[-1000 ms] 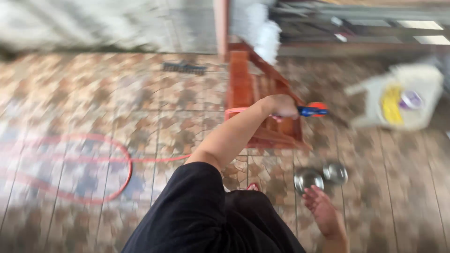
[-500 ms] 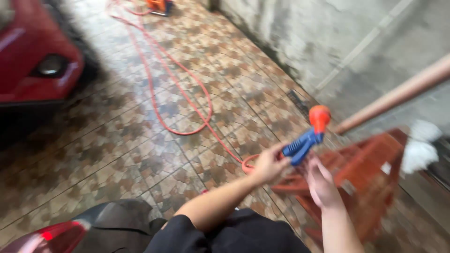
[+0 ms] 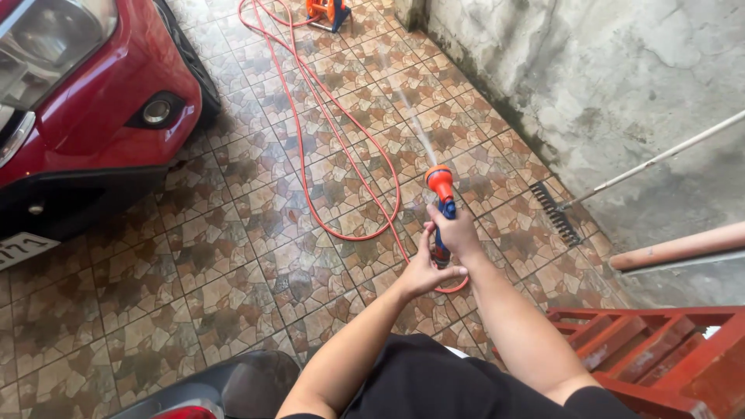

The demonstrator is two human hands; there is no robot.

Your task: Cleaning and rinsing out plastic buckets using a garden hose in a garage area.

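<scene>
Both hands — right hand (image 3: 458, 230) and left hand (image 3: 425, 273) — are closing around the blue-handled, orange-tipped spray nozzle (image 3: 442, 203), held above the wet patterned tiled floor (image 3: 233, 256) — slipping likely, the looping orange hose (image 3: 341, 155) snagging feet.

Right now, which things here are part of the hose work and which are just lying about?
In use: spray nozzle, gripped by right hand and left hand; orange hose; hose reel.
Lying about: red wooden frame; rake; red car.
</scene>
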